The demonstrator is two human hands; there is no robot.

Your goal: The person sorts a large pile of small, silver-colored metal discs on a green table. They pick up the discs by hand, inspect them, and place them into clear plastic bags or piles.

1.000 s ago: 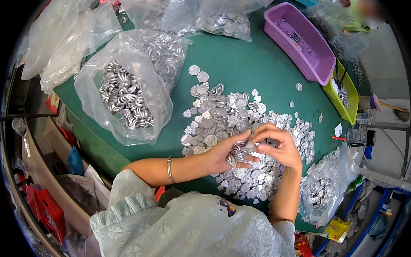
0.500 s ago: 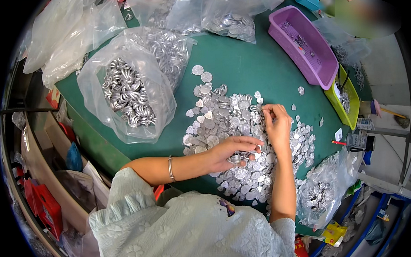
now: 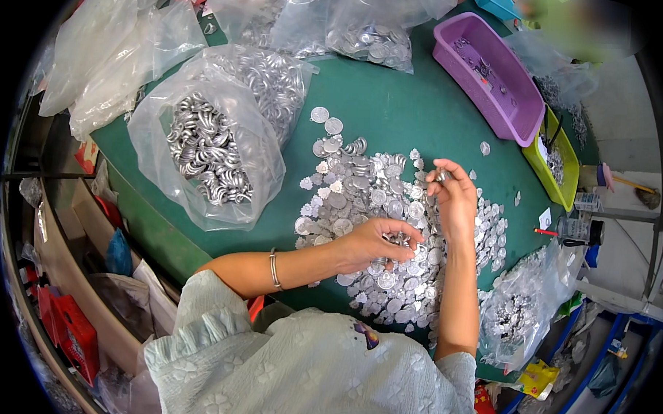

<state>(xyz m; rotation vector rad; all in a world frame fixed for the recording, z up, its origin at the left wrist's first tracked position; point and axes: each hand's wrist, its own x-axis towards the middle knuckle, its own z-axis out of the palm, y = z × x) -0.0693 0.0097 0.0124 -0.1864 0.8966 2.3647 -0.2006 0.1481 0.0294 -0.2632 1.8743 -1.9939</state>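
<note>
A broad heap of silver coin-shaped pendants and small leaf-shaped pieces (image 3: 398,286) lies on a green table. My left hand (image 3: 370,246) hovers over its middle with the fingers curled round several silver curved, ring-like pieces (image 3: 397,240), which the fingers partly hide. Farther right, above the heap's far edge, my right hand (image 3: 454,200) pinches a small silver piece (image 3: 442,175) between thumb and fingers. That piece is too small and covered to tell its exact kind. Left of the heap, a clear plastic bag (image 3: 262,194) stands open, full of curved silver pieces (image 3: 206,148).
At the far right are a purple tray (image 3: 521,115) and a lime-green tray (image 3: 568,184) holding small metal parts. Clear bags (image 3: 370,44) of pieces line the far edge. Another bag (image 3: 517,316) lies right of the heap. A jar (image 3: 575,229) stands at the right edge.
My right hand has risen slightly and turned, and a small silver piece now shows in its fingertips. The left hand's fingers have curled in a little more over the pieces.
</note>
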